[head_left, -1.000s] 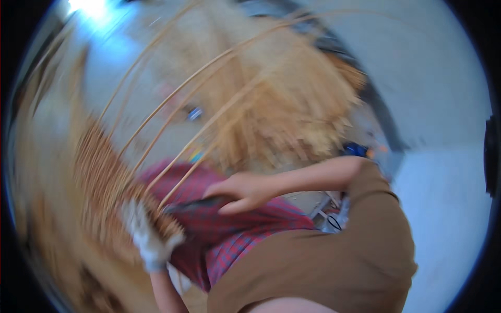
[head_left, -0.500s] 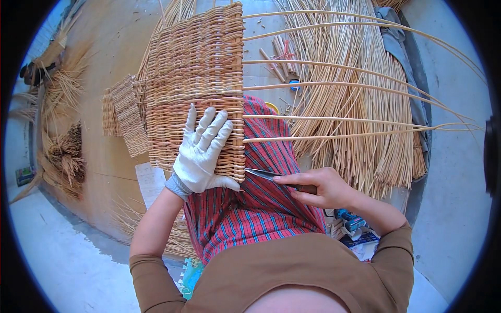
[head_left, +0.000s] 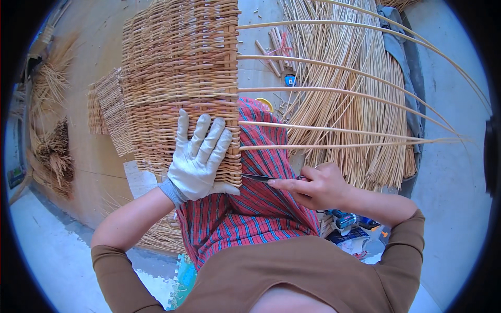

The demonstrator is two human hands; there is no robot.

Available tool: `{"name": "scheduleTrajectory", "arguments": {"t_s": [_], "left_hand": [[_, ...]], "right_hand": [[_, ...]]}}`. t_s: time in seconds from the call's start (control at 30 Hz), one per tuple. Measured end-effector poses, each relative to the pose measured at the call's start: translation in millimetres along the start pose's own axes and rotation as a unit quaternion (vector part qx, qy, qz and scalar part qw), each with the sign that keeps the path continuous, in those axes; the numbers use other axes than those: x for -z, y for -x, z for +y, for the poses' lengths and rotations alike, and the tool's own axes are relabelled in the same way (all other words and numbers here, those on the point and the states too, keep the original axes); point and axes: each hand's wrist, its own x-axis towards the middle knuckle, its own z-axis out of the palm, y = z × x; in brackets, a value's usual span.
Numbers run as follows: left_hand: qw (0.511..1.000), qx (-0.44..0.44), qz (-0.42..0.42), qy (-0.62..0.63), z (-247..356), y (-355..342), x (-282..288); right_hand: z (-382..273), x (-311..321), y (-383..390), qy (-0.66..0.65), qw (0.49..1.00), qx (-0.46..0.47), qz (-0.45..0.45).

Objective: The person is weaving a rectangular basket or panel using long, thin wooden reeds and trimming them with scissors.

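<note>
A woven wicker panel stretches away from my lap, over a red checked cloth. My left hand, in a white glove, presses on its near right corner with the fingers spread. The gloved thumb lies along the panel's near edge. In my bare right hand is a knife, its handle mostly covered by my fingers. The forefinger runs along the knife, and the blade tip meets the panel's right edge near the corner. Several long rods stick out to the right from that edge.
A large spread of loose wicker rods covers the floor at right. Beyond my lap lie a tied stick bundle and a blue tape measure. More woven pieces lie at left. A blue tool sits by my right elbow.
The panel appears nearer and further left, with its far end now out of view. My right hand has turned, and the knife tip now reaches the panel's edge a little nearer the corner.
</note>
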Motion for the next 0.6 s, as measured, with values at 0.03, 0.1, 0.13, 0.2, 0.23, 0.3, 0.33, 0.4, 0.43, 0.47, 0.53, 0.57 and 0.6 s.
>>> {"name": "scheduleTrajectory", "arguments": {"t_s": [0.03,0.1,0.13,0.2,0.23,0.3,0.33,0.4,0.43,0.47,0.53,0.57,0.6], "left_hand": [[1.000,0.004,-0.002,0.003,-1,0,-1],[1.000,0.003,0.001,0.007,-2,1,-2],[1.000,0.005,-0.003,0.012,-2,1,-2],[1.000,0.006,-0.005,0.025,-2,2,-5],[1.000,0.004,-0.005,0.030,-4,3,-5],[0.999,0.002,-0.009,0.032,-7,7,-8],[0.999,0.000,0.003,0.036,-7,9,-10],[0.999,-0.004,0.021,0.040,-8,7,-12],[0.999,-0.010,0.011,0.038,-9,6,-8],[0.999,-0.016,0.001,0.037,-8,6,-7],[0.999,-0.019,0.007,0.034,-8,9,-10],[0.999,-0.021,0.013,0.034,-8,10,-12],[0.999,-0.017,0.011,0.027,-9,13,-12]], "right_hand": [[1,-1,-2,-0.098,0.995,-0.024,-0.016],[4,-6,-8,-0.197,0.978,-0.048,-0.037],[7,-11,-12,-0.358,0.928,-0.086,-0.052],[19,-5,-17,-0.488,0.849,-0.140,-0.145],[23,5,-27,-0.490,0.848,-0.137,-0.149],[22,18,-42,-0.124,0.978,0.021,-0.165],[19,12,-37,-0.123,0.978,0.020,-0.167],[16,-17,-20,-0.358,0.926,-0.059,-0.106],[18,-27,-24,-0.357,0.926,-0.060,-0.106],[20,-36,-29,-0.441,0.895,-0.042,-0.061],[24,-20,-23,-0.512,0.834,-0.115,-0.171],[17,-3,-31,-0.509,0.836,-0.114,-0.171],[8,9,-41,-0.323,0.915,-0.084,-0.226]]}}
